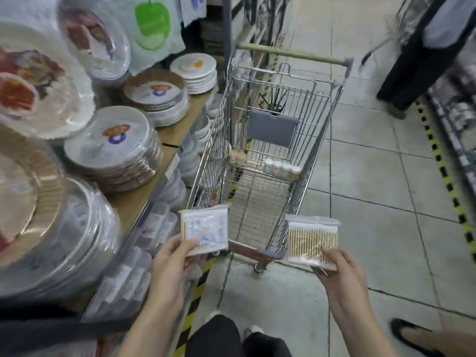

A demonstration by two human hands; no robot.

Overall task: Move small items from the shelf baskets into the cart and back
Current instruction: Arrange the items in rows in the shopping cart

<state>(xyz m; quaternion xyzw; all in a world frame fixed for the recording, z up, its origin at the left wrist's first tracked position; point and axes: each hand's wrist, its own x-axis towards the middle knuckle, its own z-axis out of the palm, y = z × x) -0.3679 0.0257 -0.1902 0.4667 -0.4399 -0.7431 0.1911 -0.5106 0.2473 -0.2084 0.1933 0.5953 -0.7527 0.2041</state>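
Legs: dark trousers (219, 336) and a light shoe (253, 331) are seen at the bottom edge, on grey floor tiles (373, 228).
Left hand: left hand (170, 264) is closed in a pinch on the lower left corner of a swab pack; thumb on the front face, fingers behind.
Left swab pack (204, 231): clear bag of wooden-stick cotton swabs, held label side up, just in front of the cart's near left corner. White label with blue print; text too blurred to be read.
Right hand: right hand (340, 269) is closed on the lower edge of a second pack, thumb on top, fingers underneath.
Right swab pack (313, 240): same kind of bag, plain side up, rows of sticks with white tips are shown. Held at the cart's near right corner, outside the basket.
Shelf lower tier: bagged small goods (154, 228) are seen beside the left hand; blurred.
Cart (304, 181): wire trolley, grey corner bumper, wooden-coloured handle at the far end. Near part of the floor is bare wire.
Cart contents: row of small white-capped bottles (282, 168) across the middle, pale bottles (238, 157) at the left wall.
Shelf top: wrapped plate stacks (113, 143) with round stickers; no legible text.
Far right: another person's dark clothing (412, 60) is visible.
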